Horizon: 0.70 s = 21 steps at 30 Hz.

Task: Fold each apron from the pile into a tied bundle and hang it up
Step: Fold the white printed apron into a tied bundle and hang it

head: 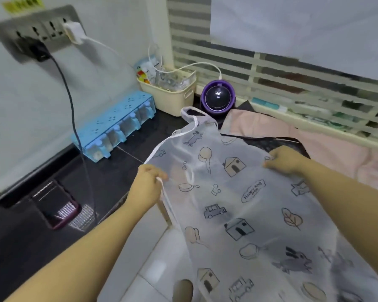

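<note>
Left hand point(147, 184) and right hand point(282, 160) pinch opposite side edges of the printed apron point(238, 203); neck loop point(191, 115) points away, long axis toward the person.

both arms reach forward, left hand point(147, 184) and right hand point(285, 160) curled

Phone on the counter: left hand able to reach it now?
Probably yes: the phone lies uncovered on the counter beside the left hand, only a thin cable between. But that hand grips the apron edge, so it must let go first.
</note>
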### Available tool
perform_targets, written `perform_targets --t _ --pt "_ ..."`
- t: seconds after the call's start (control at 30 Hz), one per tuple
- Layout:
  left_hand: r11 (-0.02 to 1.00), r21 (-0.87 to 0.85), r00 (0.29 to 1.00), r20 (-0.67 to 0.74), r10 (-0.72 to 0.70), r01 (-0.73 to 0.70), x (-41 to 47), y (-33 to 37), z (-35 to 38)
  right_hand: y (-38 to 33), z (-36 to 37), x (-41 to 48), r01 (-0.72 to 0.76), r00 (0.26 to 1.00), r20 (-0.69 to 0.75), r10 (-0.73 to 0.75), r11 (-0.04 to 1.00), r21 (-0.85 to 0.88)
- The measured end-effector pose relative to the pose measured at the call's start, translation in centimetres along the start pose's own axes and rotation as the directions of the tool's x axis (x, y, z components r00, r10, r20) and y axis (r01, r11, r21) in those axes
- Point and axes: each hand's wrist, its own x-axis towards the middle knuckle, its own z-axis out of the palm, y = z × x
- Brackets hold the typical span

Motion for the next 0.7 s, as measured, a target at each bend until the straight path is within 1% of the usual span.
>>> perform_targets --t 0.1,0.2,0.27,0.37,0.43,0.47,0.5,0.53,0.57,0.63,0.67,0.7 --pt "0.973 -0.229 0.999 -0.036 0.018 -0.025 1.0 3.5 -1.0 0.0 -2.2 -1.7 0.006 0.987 -0.162 0.003 0.998 0.059" --pt "0.922 -0.370 0.993 -0.081 0.088 -0.112 2.4 8.3 -2.2 0.8 -5.8 -4.5 -0.002 0.961 -0.277 0.026 0.996 0.088" --pt "0.872 -0.463 0.987 -0.091 0.130 -0.158 3.6 11.6 -3.0 1.7 -8.5 -6.7 -0.017 0.927 -0.370 0.057 0.994 0.110" --pt "0.786 -0.557 0.958 -0.076 0.275 -0.270 4.7 17.4 -3.8 4.4 -12.6 -11.5 -0.095 0.842 -0.509 0.179 0.978 0.187" --pt "0.743 -0.558 0.919 -0.107 0.379 -0.371 4.8 21.3 -4.1 6.4 -15.0 -14.6 -0.124 0.742 -0.621 0.253 0.962 0.244" --pt "0.732 -0.523 0.890 -0.131 0.437 -0.437 4.8 23.0 -4.2 7.4 -15.9 -15.9 -0.137 0.678 -0.675 0.290 0.953 0.272" --pt "0.711 -0.486 0.851 -0.150 0.504 -0.507 4.6 25.4 -4.2 8.5 -17.1 -17.9 -0.156 0.599 -0.731 0.327 0.943 0.293" --pt "0.703 -0.448 0.825 -0.170 0.539 -0.552 4.5 27.2 -4.4 9.5 -17.9 -19.1 -0.163 0.541 -0.768 0.343 0.938 0.305" --pt "0.687 -0.431 0.803 -0.190 0.564 -0.585 4.3 29.0 -4.7 10.4 -18.8 -20.4 -0.172 0.482 -0.798 0.363 0.931 0.321" --pt "0.604 -0.484 0.762 -0.256 0.595 -0.634 4.2 33.0 -5.4 11.6 -20.7 -23.6 -0.186 0.334 -0.847 0.414 0.910 0.372" --pt "0.575 -0.536 0.774 -0.286 0.565 -0.618 4.2 34.7 -6.1 11.9 -21.7 -24.7 -0.174 0.261 -0.866 0.427 0.903 0.393" --pt "0.538 -0.594 0.788 -0.311 0.532 -0.598 4.2 36.4 -6.7 12.0 -22.5 -26.0 -0.148 0.171 -0.882 0.439 0.896 0.418"
